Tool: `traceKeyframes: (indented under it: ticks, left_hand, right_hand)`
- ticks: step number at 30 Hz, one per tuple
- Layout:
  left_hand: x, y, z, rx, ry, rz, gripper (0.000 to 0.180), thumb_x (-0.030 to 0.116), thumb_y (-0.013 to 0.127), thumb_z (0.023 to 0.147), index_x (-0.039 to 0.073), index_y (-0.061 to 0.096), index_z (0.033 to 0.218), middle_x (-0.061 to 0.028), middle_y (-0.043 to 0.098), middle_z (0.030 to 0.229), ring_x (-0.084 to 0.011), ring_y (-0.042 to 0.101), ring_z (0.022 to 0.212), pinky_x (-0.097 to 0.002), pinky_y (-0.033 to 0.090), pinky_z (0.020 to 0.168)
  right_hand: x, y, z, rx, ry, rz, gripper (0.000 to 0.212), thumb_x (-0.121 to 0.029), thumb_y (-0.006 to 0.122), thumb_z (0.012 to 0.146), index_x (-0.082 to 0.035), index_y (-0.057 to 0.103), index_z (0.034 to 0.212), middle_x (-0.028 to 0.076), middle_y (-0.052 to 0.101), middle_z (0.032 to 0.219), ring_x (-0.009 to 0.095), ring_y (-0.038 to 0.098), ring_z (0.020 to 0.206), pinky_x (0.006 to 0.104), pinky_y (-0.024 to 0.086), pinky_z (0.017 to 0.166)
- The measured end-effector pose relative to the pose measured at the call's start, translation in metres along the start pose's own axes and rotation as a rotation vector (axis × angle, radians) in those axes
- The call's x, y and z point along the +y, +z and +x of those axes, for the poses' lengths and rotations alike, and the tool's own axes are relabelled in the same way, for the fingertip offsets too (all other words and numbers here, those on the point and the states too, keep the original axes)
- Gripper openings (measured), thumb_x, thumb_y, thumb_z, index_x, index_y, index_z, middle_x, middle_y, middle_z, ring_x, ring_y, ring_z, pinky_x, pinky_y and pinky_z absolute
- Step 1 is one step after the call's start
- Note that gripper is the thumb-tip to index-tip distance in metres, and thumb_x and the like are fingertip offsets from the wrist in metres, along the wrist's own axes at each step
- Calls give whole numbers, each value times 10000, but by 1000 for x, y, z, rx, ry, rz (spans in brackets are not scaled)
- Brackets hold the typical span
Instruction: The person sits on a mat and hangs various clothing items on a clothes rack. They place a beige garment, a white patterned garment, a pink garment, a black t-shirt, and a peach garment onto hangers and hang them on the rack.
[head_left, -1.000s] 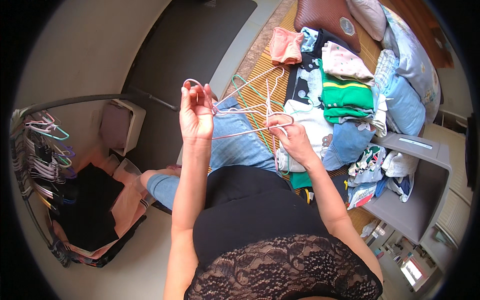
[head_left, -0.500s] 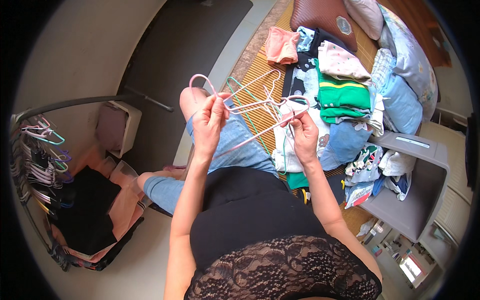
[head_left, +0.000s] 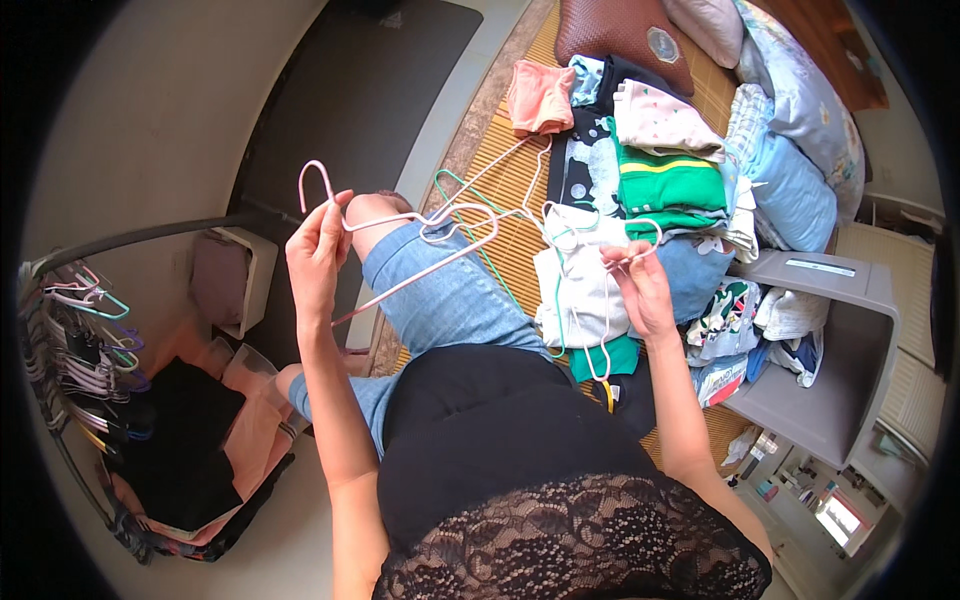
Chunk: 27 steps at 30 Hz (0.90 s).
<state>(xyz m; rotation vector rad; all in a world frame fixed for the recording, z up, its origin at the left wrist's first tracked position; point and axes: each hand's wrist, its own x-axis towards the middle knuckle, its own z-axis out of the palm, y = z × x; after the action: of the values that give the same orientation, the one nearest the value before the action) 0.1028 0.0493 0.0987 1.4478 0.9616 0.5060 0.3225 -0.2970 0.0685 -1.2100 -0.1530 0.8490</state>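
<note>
My left hand is closed on a pale pink clothes hanger, gripping it just below its hook. The hanger's body stretches right across my denim-covered leg. Further right, my right hand pinches the hook of another pale pink hanger. That one hangs down in front of a white garment, and part of its outline is hard to follow. A thin green hanger lies by my knee on the bamboo mat, with more light hanger wire crossing near it.
Folded green clothes and a peach cloth lie on the mat. A tipped grey bin with clothes stands at right. At left, a rack rail carries several hangers above a basket of dark clothes.
My hands have moved apart. The left one went left with its hanger, and the right one moved slightly right and down with the other. The two hangers, formerly overlapping, are now more separated.
</note>
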Motion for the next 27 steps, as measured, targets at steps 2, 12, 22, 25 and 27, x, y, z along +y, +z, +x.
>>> traceKeyframes:
  ticks: [2,12,22,25,27]
  left_hand:
    - [-9,2,2,-11,-26,-34,287,244,514,1002,51,664,1152,78,428,598,4,335,496,-166,218,443]
    - [-6,79,14,-143,35,-218,265,173,506,1001,-29,670,1057,48,473,622,-15,419,525,-175,312,458]
    - [-28,136,17,-247,93,-220,336,236,468,1019,-8,606,1202,-10,577,761,-85,550,731,-232,466,679]
    - [-66,134,29,-216,278,283,272,167,580,919,-9,621,1123,-108,622,948,-249,601,933,-326,483,847]
    - [-79,139,33,-207,298,505,293,109,631,819,1,616,1091,-159,582,1138,-335,539,1095,-402,447,933]
  right_hand:
    - [-3,-25,-11,226,-11,-245,194,-136,519,974,-54,488,1147,119,590,1150,239,565,1093,367,424,972]
    - [-26,77,16,-176,-29,-638,414,-25,642,835,-10,540,1236,104,617,1126,196,589,1047,337,454,931]
    - [-40,164,91,-278,-79,-167,509,-144,459,1005,-94,274,1476,2,584,712,26,449,540,159,361,497]
    - [-59,155,134,-88,-460,-1050,547,-18,500,895,-110,386,1422,112,628,769,237,626,630,356,523,609]
    - [-36,136,173,-11,-636,-1376,576,-2,499,860,-140,402,1412,161,640,916,331,650,725,466,526,719]
